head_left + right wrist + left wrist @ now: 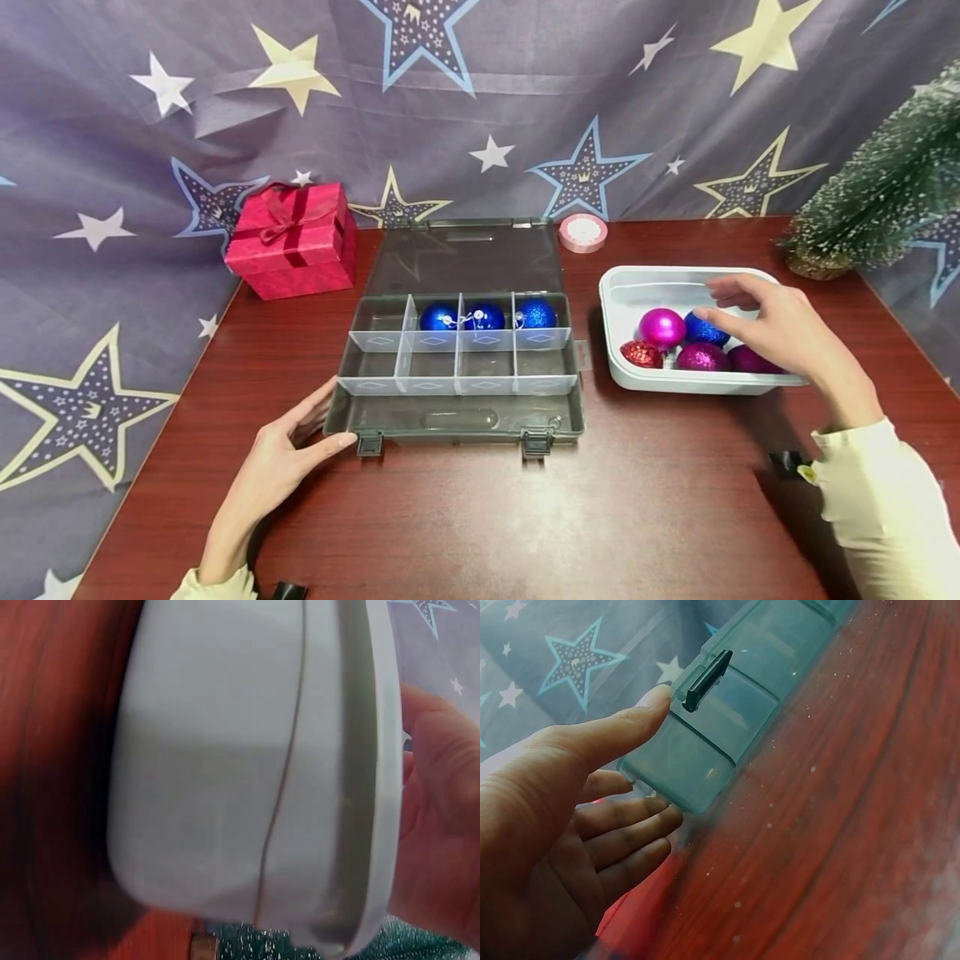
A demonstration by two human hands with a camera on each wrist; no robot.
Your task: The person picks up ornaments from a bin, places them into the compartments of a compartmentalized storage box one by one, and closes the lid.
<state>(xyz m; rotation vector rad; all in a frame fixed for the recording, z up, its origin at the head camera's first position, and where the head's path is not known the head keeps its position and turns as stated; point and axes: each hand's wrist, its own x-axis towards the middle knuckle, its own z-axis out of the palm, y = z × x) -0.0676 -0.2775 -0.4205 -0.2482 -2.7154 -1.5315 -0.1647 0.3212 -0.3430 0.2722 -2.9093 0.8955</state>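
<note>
A grey see-through compartment box (454, 417) lies with its lid (468, 258) folded back. In its back row sit a shiny blue bauble (437, 317), another shiny blue bauble (486, 317) and a glittery blue bauble (537, 314). My left hand (273, 462) spans the box's front left corner, fingertips touching the side and thumb by the front latch. To the right, my right hand (791, 325) hovers over a white tub (613, 333) with fingers extended, thumb tip overlapping a glittery blue bauble (707, 330). Around it lie pink (662, 327), red (642, 354) and purple (703, 357) baubles.
A red gift box (292, 242) stands at the back left. A roll of pink ribbon (582, 232) lies behind the tub, near the star-patterned cloth (480, 108). At the back right stands a small frosted tree (877, 183). Everything rests on a reddish-brown table (480, 517).
</note>
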